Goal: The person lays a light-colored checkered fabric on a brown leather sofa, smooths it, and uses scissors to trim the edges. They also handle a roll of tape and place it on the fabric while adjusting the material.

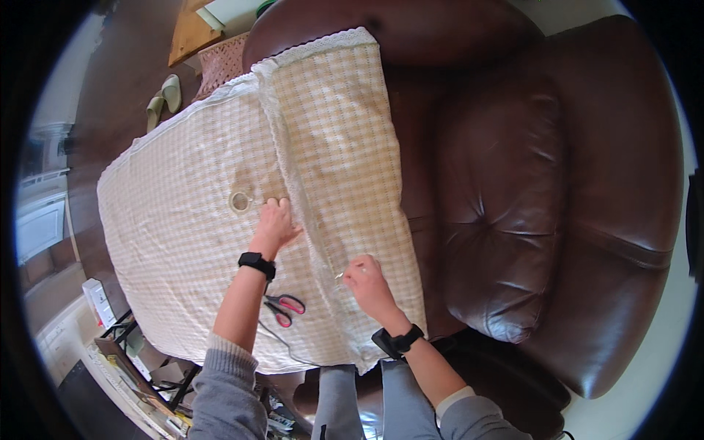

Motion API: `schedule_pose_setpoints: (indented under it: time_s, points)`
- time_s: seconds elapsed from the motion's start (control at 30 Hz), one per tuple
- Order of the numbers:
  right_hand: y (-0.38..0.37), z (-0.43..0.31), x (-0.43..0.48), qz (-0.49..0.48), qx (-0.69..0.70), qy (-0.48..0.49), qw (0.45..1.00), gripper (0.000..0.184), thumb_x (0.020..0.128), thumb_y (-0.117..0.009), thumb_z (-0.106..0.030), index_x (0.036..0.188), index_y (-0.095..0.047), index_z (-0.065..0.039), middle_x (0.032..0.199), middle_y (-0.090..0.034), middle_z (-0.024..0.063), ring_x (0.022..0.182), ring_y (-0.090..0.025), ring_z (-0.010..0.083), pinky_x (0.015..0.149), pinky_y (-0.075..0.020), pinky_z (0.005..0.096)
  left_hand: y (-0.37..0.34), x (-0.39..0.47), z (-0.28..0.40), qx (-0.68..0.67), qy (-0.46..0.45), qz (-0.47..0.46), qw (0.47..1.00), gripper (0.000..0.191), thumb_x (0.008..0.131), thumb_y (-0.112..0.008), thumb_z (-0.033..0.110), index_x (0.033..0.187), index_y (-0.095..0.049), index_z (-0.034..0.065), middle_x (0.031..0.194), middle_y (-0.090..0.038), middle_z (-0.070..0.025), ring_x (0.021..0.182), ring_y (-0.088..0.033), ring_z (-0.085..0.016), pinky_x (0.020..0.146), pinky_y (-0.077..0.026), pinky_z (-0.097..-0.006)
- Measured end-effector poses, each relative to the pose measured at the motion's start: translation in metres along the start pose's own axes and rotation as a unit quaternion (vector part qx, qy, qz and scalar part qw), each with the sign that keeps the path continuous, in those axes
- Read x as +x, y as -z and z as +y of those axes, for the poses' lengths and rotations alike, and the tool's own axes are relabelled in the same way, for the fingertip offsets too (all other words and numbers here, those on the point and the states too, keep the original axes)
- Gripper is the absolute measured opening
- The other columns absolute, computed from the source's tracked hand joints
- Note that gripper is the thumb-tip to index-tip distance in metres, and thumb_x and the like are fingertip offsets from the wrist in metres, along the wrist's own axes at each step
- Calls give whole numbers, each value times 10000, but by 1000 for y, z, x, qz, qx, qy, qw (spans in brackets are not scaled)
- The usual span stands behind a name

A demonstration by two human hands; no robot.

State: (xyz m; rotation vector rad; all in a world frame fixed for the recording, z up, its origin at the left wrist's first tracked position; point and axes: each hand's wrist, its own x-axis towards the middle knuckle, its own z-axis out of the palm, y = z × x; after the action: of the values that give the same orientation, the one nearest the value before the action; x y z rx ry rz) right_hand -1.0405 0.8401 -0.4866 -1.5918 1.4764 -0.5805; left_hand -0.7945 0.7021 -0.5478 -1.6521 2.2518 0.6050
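Note:
A beige-and-white checked cloth with lace edging (181, 159) is spread before me, with a lace-edged strip lying across it. My left hand (276, 223) rests on the cloth beside the lace, fingertips down; whether it pinches the fabric is unclear. Just left of those fingers lies a pale ring-shaped roll (240, 202). My right hand (364, 278) is closed on a small, thin shiny object (339, 275) at the lace; it is too small to identify. Scissors with black and pink handles (285, 309) lie on the cloth between my forearms.
A brown leather sofa with a tufted cushion (500, 220) stands on the right. Green slippers (171, 93) are on the floor at the upper left, near a pink woven basket (223, 63). A dark cable (280, 344) runs along the cloth's near edge. Shelving with assorted items is at the lower left.

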Motion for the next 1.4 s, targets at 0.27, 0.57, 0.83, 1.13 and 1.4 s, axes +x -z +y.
schedule_pose_setpoints:
  time_s: [0.27, 0.57, 0.83, 1.13, 1.4]
  points:
    - [-83, -32, 4, -115, -348, 116, 923, 189, 824, -604, -181, 994, -684, -155, 1243, -581, 70, 935, -575, 230, 748, -478, 354, 7, 1, -2, -66, -18, -37, 997, 753, 782, -698, 583, 1241, -480, 27, 925, -601, -316, 897, -581, -458, 796, -481, -503]
    - [31, -32, 11, 76, -212, 125, 966, 52, 797, -592, -125, 844, -570, -125, 815, -536, 36, 817, -548, 214, 687, -472, 325, 48, -4, 22, -94, -18, -28, 995, 887, 865, -697, 431, 1469, -242, -32, 943, -600, -392, 875, -618, -501, 733, -504, -517]
    - [135, -28, -25, 145, -202, 74, 966, 100, 754, -601, -59, 830, -541, -86, 770, -495, 48, 767, -515, 217, 671, -458, 321, 37, 68, 66, 90, -127, 223, 962, 386, 795, -699, 195, 1117, -613, 0, 883, -672, -192, 886, -631, -364, 752, -507, -444]
    - [167, -3, -33, 172, -167, 112, 964, 148, 735, -603, -58, 874, -555, -72, 774, -498, 50, 754, -508, 216, 665, -457, 322, -17, 168, 91, -93, 1, 157, 983, 203, 843, -616, 144, 1005, -675, 35, 1108, -649, -172, 1136, -560, -328, 1002, -404, -371]
    - [174, 7, -29, 140, -119, 128, 975, 128, 748, -614, -79, 856, -544, -84, 776, -480, 40, 753, -501, 183, 658, -453, 294, -20, 205, 107, -153, 75, 183, 968, 220, 854, -606, 154, 1033, -659, 37, 1131, -637, -170, 1150, -551, -327, 1012, -395, -376]
